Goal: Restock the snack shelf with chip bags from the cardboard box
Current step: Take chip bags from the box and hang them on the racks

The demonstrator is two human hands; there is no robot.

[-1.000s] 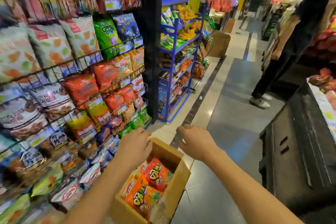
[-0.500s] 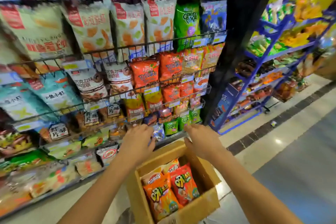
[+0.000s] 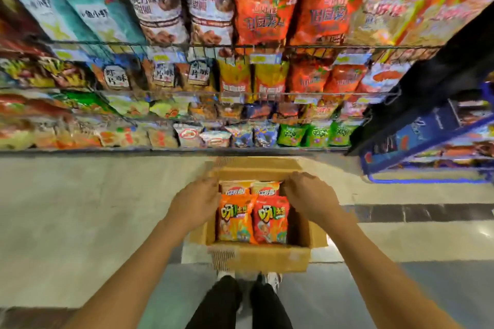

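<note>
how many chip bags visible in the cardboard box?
4 in the cardboard box. Orange bag near left, red bag near right, far-left bag and far-right bag tucked behind them. More may be hidden underneath.

- Blue display rack [image 3: 417, 141] standing at far right, its goods blurring beyond reading.
- Pale tiled floor [image 3: 80, 208] spreading across the lower frame.
- Dark floor stripe [image 3: 427, 212] running across the tiles at right.
- Black trouser legs [image 3: 219, 304] and white shoes [image 3: 273, 279] showing at bottom centre.
</note>
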